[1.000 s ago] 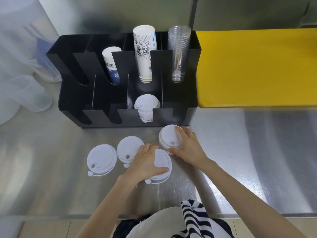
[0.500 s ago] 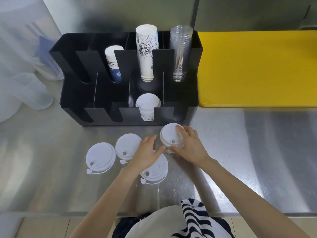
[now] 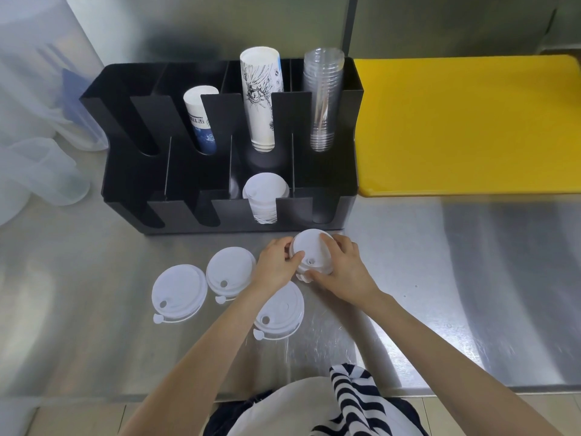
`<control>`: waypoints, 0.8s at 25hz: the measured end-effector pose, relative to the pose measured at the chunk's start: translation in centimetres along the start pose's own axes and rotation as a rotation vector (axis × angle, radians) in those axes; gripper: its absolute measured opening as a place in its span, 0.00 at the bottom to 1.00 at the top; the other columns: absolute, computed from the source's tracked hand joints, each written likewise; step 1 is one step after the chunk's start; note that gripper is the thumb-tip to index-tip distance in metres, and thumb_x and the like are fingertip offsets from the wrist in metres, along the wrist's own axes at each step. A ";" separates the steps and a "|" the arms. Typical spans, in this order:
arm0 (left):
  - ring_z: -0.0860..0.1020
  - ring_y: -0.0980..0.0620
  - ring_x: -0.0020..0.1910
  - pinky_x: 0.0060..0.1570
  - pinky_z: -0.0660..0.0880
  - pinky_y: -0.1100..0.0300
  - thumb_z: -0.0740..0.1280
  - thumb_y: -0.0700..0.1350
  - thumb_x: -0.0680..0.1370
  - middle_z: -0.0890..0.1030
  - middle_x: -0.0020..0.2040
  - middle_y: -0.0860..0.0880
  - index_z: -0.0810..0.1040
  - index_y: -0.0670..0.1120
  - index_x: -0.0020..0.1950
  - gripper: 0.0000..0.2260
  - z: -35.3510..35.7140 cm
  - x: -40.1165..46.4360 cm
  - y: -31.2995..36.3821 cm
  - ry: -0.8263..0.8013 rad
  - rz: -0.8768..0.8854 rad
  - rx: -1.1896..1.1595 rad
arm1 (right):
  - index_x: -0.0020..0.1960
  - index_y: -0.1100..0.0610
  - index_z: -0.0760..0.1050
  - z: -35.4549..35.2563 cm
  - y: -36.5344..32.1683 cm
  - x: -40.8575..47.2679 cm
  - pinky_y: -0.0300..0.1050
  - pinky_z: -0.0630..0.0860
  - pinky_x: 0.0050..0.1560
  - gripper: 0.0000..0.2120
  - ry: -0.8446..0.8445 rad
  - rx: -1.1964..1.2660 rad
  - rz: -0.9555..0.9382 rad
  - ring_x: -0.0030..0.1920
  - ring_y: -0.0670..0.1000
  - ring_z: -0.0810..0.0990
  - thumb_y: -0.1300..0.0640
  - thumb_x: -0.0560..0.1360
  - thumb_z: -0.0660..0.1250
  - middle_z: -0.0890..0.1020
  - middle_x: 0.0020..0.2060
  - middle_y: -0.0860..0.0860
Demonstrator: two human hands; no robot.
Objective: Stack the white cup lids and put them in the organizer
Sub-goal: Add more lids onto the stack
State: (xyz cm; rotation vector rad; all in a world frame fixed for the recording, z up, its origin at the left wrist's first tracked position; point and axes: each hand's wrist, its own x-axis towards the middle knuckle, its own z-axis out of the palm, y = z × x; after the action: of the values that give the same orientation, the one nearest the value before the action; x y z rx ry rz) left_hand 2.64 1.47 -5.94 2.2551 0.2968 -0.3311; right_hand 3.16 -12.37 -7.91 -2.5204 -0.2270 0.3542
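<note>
Hands close on a lid stack (image 3: 311,254) before the organizer (image 3: 125,184): left hand (image 3: 276,262) and right hand (image 3: 342,269) fingers curl around its opposite rims.

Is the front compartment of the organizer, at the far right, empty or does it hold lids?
Empty, as far as it shows: the organizer is dark and bare there. The lids in it sit one compartment to the left.

Lids on counter (image 3: 440,278): plain white, all three loose ones (image 3: 179,292) plus stack (image 3: 311,251). Organizer (image 3: 132,184) solid black. Paper cups (image 3: 262,99) white with black ink sketch print; shorter cups (image 3: 201,121) white with blue band. Plastic cups (image 3: 322,99) clear. Cutting board (image 3: 465,124) bright yellow. Counter brushed silver. Shirt (image 3: 355,401) navy-white stripes.
</note>
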 end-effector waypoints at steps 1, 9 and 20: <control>0.76 0.42 0.58 0.61 0.71 0.52 0.64 0.44 0.76 0.75 0.62 0.41 0.72 0.42 0.63 0.16 0.0 0.0 0.0 -0.007 -0.002 0.007 | 0.71 0.55 0.56 0.0 0.2 -0.1 0.50 0.67 0.67 0.36 -0.004 -0.007 -0.011 0.69 0.57 0.60 0.47 0.69 0.69 0.62 0.70 0.57; 0.76 0.41 0.58 0.63 0.70 0.53 0.63 0.42 0.76 0.76 0.62 0.39 0.72 0.42 0.65 0.16 -0.2 0.3 0.0 -0.046 -0.018 0.055 | 0.71 0.57 0.58 0.3 -0.1 -0.7 0.50 0.67 0.66 0.36 0.046 -0.022 -0.044 0.69 0.58 0.61 0.46 0.69 0.69 0.62 0.70 0.58; 0.77 0.42 0.57 0.62 0.69 0.54 0.60 0.41 0.78 0.76 0.63 0.41 0.73 0.44 0.64 0.15 -0.4 0.5 -0.1 0.000 0.006 0.054 | 0.70 0.55 0.59 0.3 -0.6 -0.6 0.48 0.68 0.66 0.36 0.065 -0.008 -0.017 0.68 0.57 0.62 0.44 0.69 0.69 0.63 0.69 0.58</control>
State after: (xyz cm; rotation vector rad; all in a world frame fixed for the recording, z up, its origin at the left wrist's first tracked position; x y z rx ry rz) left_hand 3.15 1.90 -5.90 2.3084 0.2842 -0.3397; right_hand 2.44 -11.92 -7.69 -2.5323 -0.2240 0.2645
